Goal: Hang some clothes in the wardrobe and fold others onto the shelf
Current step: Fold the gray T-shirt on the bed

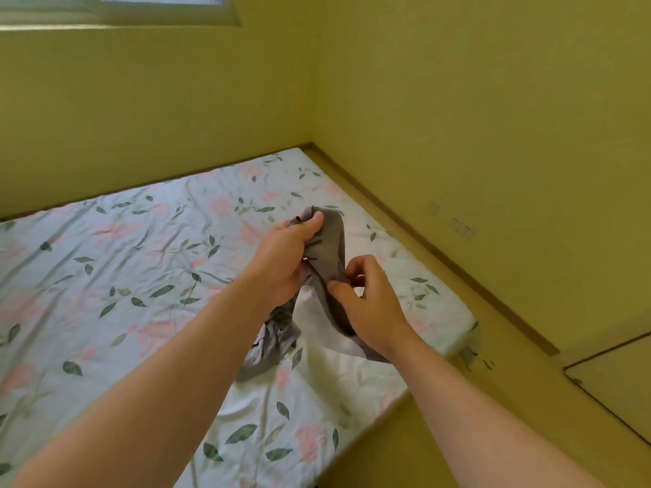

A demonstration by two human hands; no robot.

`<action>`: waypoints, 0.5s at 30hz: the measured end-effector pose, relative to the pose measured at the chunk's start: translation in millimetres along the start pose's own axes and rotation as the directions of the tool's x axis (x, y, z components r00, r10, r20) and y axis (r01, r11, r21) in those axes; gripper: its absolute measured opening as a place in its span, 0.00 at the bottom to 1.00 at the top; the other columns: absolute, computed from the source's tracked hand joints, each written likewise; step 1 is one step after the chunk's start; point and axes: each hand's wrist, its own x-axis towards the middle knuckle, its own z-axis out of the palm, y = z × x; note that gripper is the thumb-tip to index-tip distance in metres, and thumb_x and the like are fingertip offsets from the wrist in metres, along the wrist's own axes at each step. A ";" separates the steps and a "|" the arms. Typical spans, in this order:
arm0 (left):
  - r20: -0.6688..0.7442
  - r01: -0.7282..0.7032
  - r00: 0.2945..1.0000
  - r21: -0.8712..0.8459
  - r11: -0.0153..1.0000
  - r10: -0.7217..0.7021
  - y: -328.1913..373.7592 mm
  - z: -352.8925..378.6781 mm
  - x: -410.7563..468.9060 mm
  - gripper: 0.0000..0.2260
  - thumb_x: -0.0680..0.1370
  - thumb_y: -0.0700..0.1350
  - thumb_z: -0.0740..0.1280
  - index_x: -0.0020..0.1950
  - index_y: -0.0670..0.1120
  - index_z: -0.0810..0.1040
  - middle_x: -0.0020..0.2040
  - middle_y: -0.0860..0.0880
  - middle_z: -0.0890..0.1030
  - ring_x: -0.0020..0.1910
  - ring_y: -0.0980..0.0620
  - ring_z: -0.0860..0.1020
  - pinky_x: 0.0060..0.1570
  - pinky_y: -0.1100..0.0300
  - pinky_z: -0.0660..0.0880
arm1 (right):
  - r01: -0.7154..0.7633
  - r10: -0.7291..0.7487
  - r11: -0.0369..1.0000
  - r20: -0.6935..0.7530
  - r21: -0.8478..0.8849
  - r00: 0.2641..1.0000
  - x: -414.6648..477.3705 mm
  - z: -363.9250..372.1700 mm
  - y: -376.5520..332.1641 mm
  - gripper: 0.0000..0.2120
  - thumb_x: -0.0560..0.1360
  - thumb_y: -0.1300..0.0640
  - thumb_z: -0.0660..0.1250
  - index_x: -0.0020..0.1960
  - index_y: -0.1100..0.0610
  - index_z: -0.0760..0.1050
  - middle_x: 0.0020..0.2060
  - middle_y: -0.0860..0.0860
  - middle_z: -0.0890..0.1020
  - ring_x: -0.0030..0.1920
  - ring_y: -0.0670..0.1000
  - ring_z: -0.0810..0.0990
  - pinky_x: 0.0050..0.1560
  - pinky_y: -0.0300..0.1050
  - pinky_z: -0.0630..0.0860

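Yellow-green walls (458, 100) meet in the far corner, with a window (141, 8) at the far left. The bed (123, 276) with a flower-printed sheet fills the left side. A grey garment (333, 248) is held above the bed, and its lower end hangs down onto the sheet. The left hand (285, 262) grips its upper part, thumb on top. The right hand (373, 304) pinches its edge, just to the right.
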 end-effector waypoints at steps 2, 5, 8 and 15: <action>0.049 -0.074 0.996 0.018 0.997 0.073 13.8 23.9 -12.0 0.10 0.81 0.44 0.67 0.58 0.39 0.77 0.54 0.41 0.81 0.54 0.44 0.83 0.56 0.51 0.80 | 0.059 -0.057 0.997 0.019 -0.058 0.998 -7.0 -13.1 -14.7 0.25 0.67 0.36 0.72 0.55 0.48 0.69 0.53 0.47 0.75 0.49 0.44 0.77 0.46 0.45 0.79; 0.109 -0.237 0.967 0.066 0.969 0.229 34.6 56.9 -31.6 0.02 0.80 0.42 0.67 0.50 0.43 0.77 0.45 0.46 0.81 0.43 0.51 0.82 0.46 0.58 0.80 | 0.122 -0.132 0.978 -0.049 -0.171 0.990 -10.3 -30.9 -33.3 0.28 0.64 0.32 0.73 0.56 0.42 0.67 0.50 0.43 0.76 0.47 0.42 0.78 0.42 0.44 0.80; 0.112 -0.370 0.927 0.123 0.921 0.357 50.6 73.9 -43.6 0.03 0.80 0.42 0.68 0.49 0.43 0.80 0.47 0.46 0.82 0.45 0.50 0.82 0.48 0.57 0.79 | 0.190 -0.230 0.951 -0.147 -0.245 0.962 -6.6 -55.1 -51.1 0.08 0.76 0.48 0.68 0.53 0.47 0.72 0.43 0.45 0.78 0.40 0.44 0.77 0.38 0.42 0.74; 0.152 -0.491 0.867 0.097 0.866 0.475 72.0 79.6 -51.0 0.05 0.80 0.36 0.65 0.46 0.43 0.78 0.47 0.47 0.84 0.51 0.50 0.82 0.52 0.59 0.77 | 0.235 -0.298 0.932 -0.212 -0.278 0.931 -2.6 -112.2 -88.7 0.11 0.81 0.64 0.57 0.50 0.52 0.76 0.41 0.48 0.80 0.41 0.50 0.77 0.34 0.40 0.71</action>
